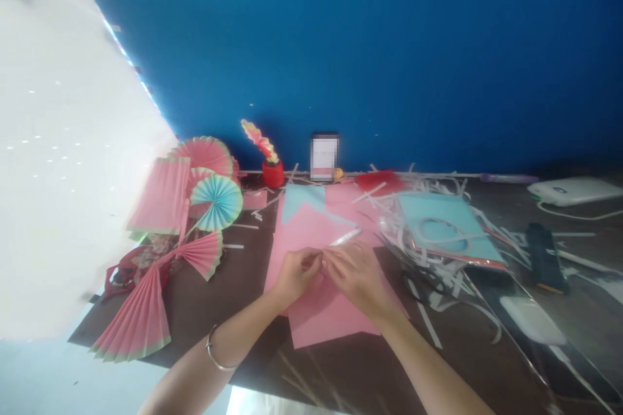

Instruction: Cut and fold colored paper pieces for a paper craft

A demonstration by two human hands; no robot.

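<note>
My left hand [295, 274] and my right hand [356, 272] meet over a stack of pink paper sheets [321, 311] on the dark table [204, 311]. Both hands have their fingers pinched together where they touch, on something small that I cannot make out. A thin white strip [344, 237] lies just beyond my right hand's fingers. A silver bangle [217, 353] circles my left wrist.
Folded pink paper fans [139, 318] and a blue-and-pink round fan [217, 201] lie at the left. A light-blue sheet with a tape ring [445, 230] sits among white paper scraps at the right. A red pot [273, 173] stands by the blue wall. A white device [574, 190] is far right.
</note>
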